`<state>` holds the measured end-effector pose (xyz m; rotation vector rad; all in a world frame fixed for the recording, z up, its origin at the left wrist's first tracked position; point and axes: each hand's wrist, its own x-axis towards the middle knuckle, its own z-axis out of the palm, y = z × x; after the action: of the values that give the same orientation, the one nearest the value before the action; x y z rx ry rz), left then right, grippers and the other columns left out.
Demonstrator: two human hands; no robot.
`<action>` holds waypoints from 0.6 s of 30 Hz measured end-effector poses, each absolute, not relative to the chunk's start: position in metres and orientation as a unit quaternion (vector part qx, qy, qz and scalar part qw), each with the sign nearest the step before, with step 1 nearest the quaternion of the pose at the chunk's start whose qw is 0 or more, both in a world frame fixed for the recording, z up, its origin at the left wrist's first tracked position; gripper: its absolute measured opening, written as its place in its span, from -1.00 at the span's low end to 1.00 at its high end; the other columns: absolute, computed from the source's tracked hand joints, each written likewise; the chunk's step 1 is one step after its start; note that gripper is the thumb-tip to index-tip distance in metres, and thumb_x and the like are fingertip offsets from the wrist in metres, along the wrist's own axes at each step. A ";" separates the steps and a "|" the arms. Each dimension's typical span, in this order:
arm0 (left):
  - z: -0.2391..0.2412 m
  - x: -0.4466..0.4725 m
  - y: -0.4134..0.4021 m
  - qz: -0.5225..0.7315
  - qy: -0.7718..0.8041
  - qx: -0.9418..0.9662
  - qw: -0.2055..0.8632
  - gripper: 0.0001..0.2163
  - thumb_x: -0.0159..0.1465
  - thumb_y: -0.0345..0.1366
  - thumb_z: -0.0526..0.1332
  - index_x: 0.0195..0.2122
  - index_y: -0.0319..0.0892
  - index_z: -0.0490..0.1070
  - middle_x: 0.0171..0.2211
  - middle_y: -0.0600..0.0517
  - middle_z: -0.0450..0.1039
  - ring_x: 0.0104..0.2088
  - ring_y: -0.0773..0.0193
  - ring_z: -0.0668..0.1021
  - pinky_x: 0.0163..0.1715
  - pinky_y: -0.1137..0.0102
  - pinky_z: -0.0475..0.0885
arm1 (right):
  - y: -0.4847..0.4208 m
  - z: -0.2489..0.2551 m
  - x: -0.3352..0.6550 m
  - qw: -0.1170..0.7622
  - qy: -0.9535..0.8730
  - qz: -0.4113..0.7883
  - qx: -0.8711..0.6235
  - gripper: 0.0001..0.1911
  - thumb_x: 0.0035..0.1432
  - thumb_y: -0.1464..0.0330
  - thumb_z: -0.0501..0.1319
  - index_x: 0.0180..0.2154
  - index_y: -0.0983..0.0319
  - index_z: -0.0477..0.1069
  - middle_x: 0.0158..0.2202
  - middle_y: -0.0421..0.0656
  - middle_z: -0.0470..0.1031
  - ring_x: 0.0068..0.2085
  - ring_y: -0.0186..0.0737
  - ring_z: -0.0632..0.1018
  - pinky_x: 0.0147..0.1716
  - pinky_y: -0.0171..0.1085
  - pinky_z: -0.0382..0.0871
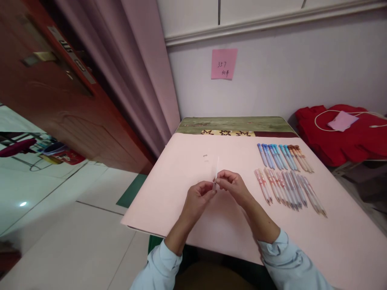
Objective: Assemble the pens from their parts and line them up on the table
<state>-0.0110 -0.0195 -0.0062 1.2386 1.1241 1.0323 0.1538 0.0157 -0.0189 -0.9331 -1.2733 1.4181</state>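
Between my two hands, above the table, a slim whitish pen (217, 166) points away from me. My left hand (198, 201) pinches its near end with thumb and fingers. My right hand (234, 185) is closed around it just above, fingertips almost touching the left ones. The fingers cover the pen's lower part, so its details are hidden. Beyond the hands lie two tiny pieces, a dark one (205, 155) and a paler one (206, 161), too small to name.
To the right lie a row of blue and brown pens (276, 156) and a nearer row of pink and grey pens (284, 187) on the pink-covered table (169, 181). Red cloth (320, 133) with a white cable sits beyond the right edge. A door (90, 121) stands left.
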 end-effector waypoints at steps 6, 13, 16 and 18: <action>0.002 -0.011 -0.021 0.469 0.456 0.503 0.565 -0.86 0.16 -0.27 0.32 -0.27 -0.19 0.54 -0.31 -0.06 0.58 -0.27 0.19 0.57 -0.23 0.33 0.42 | 0.015 -0.022 0.155 0.482 -0.526 0.599 -0.363 -0.69 0.07 0.18 0.35 -0.16 0.17 0.52 -0.40 -0.20 0.54 -0.44 -0.33 0.47 -0.44 -0.32 0.32; 0.004 -0.013 -0.014 0.556 0.508 0.374 0.541 -0.82 0.03 -0.29 0.41 -0.36 -0.20 0.51 -0.43 0.04 0.53 -0.42 0.33 0.52 -0.27 0.37 0.38 | 0.012 -0.032 0.143 0.461 -0.527 0.620 -0.355 -0.68 -0.06 0.21 0.45 -0.27 0.21 0.49 -0.33 -0.16 0.57 -0.30 -0.21 0.57 -0.24 -0.22 0.44; 0.006 -0.005 -0.010 0.571 0.497 0.327 0.565 -0.78 -0.02 -0.26 0.44 -0.38 -0.22 0.50 -0.44 0.04 0.51 -0.42 0.35 0.51 -0.30 0.39 0.37 | 0.009 -0.037 0.134 0.478 -0.516 0.625 -0.339 -0.65 -0.07 0.23 0.46 -0.25 0.19 0.47 -0.31 -0.17 0.58 -0.29 -0.22 0.58 -0.22 -0.22 0.45; 0.008 -0.002 -0.007 0.561 0.478 0.340 0.584 -0.76 -0.03 -0.25 0.44 -0.38 -0.23 0.50 -0.44 0.04 0.50 -0.44 0.33 0.50 -0.33 0.37 0.38 | 0.008 -0.038 0.132 0.498 -0.500 0.625 -0.334 -0.69 -0.02 0.22 0.44 -0.26 0.19 0.47 -0.37 -0.19 0.57 -0.34 -0.25 0.57 -0.27 -0.24 0.44</action>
<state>-0.0022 -0.0068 0.0076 0.7938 1.1153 1.3090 0.1317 0.0084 -0.0384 -0.8093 -1.2096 1.5120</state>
